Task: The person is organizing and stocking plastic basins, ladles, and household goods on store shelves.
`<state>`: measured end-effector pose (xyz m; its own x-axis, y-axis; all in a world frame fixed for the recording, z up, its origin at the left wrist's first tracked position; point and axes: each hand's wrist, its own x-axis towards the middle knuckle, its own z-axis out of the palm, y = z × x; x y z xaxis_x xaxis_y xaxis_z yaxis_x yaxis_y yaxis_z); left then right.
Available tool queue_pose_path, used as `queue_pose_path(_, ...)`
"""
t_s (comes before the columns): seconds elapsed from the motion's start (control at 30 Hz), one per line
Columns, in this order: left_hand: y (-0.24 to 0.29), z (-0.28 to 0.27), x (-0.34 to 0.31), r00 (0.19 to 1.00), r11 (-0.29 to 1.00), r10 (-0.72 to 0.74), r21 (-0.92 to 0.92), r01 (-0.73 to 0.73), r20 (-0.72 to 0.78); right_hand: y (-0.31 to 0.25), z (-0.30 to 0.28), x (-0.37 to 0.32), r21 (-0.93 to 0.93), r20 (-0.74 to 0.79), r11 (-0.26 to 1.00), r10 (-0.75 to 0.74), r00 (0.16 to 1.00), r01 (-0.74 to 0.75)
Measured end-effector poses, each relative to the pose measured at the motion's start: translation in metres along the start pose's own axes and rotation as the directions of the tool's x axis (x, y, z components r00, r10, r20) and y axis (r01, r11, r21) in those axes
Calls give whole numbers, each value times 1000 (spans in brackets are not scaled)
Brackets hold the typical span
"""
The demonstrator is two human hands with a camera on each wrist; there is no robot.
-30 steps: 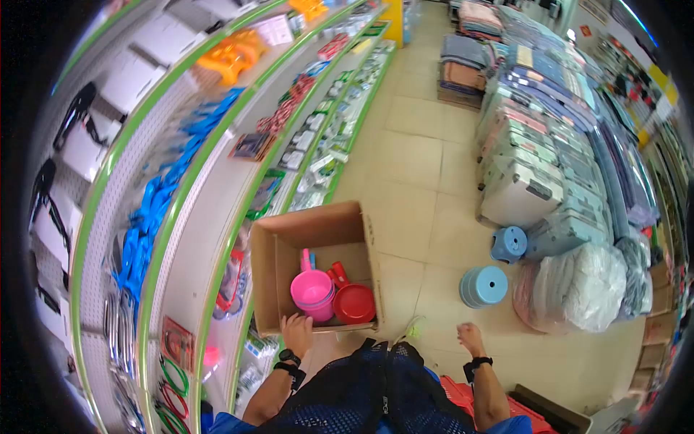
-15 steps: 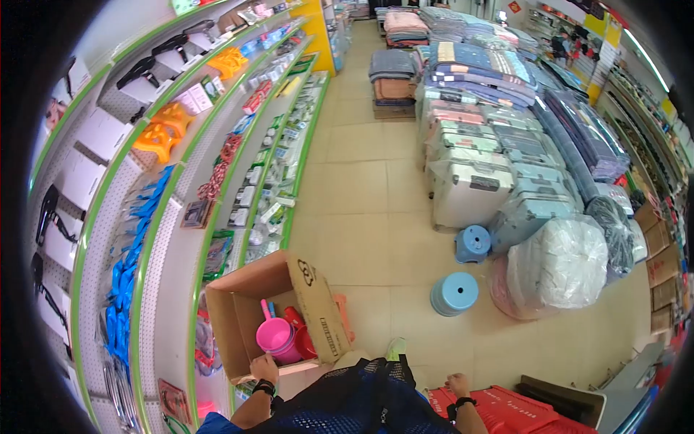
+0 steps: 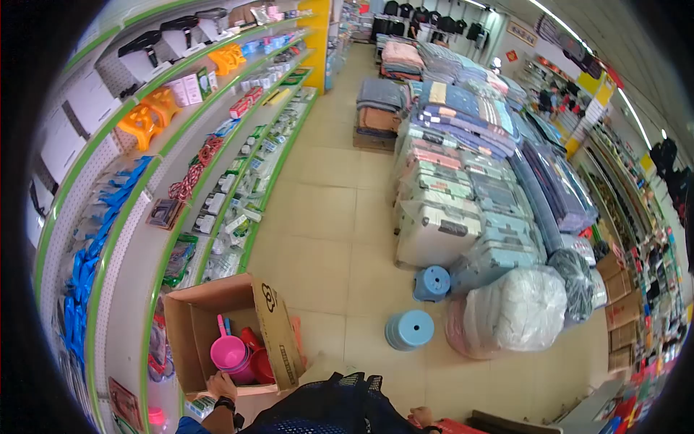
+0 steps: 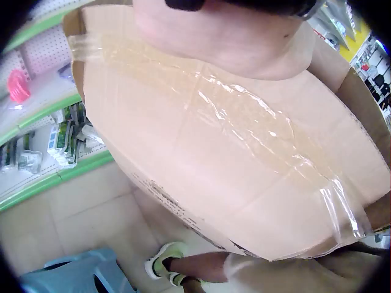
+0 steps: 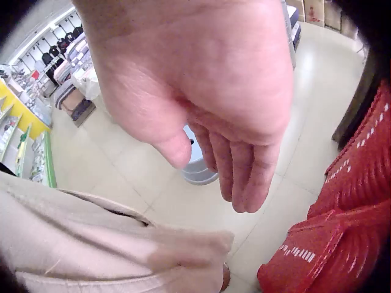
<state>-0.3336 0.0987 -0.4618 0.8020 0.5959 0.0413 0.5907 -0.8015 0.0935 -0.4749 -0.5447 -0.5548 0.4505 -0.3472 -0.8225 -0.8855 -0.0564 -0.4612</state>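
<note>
My left hand grips the near rim of an open cardboard box, fingers over the edge. Inside stand stacked pink dippers with a handle pointing up, beside red dippers. The left wrist view shows the taped outer side of the cardboard box below the wrist; the left fingers are hidden there. My right hand hangs with fingers loosely extended and holds nothing. In the head view, the right hand shows at the bottom edge, near red ribbed goods.
Shelves with packaged goods line the left side. Blue stools stand on the tiled floor, by wrapped suitcases and a plastic-covered bundle. Another blue stool is low in the left wrist view.
The head view has tilted up and turned right, so the box and shelves sit further left and lower in it. My left hand stays at the box rim; the right hand stays free, lower in view.
</note>
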Motion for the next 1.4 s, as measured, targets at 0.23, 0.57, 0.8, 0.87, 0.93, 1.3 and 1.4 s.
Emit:
queue_pose_path(0.23, 10, -11, -2, 999, 999, -34, -15, 35, 21, -102, -21, 43, -4, 18, 998, 58, 998, -58)
queue_pose_path(0.57, -5, 7, -9, 998, 998, 50, 23, -50, 23, -253, 2, 137, -168, 135, 978, -100, 986, 122)
queue_pose_path(0.8, 18, -22, -10, 997, 997, -52, -49, 55, 65, -385, 28, 188, -347, 290, 920, -82, 954, 184)
queue_pose_path(0.87, 25, -33, -7, 995, 996, -70, -52, 73, 64, -421, 35, 202, -172, 397, 959, -144, 907, 227)
queue_pose_path(0.93, 29, -44, -12, 995, 995, -86, -43, 89, 58, -453, 51, 213, -301, 369, 911, -163, 915, 284)
queue_pose_path(1.3, 154, -49, 50, 812, 837, -526, -328, 439, -254, -584, 126, 250, -574, 492, 747, -13, 871, 335)
queue_pose_path(1.4, 209, -61, 86, 805, 774, -554, -485, 406, -210, -600, 122, 337, -541, 562, 777, 48, 826, 322)
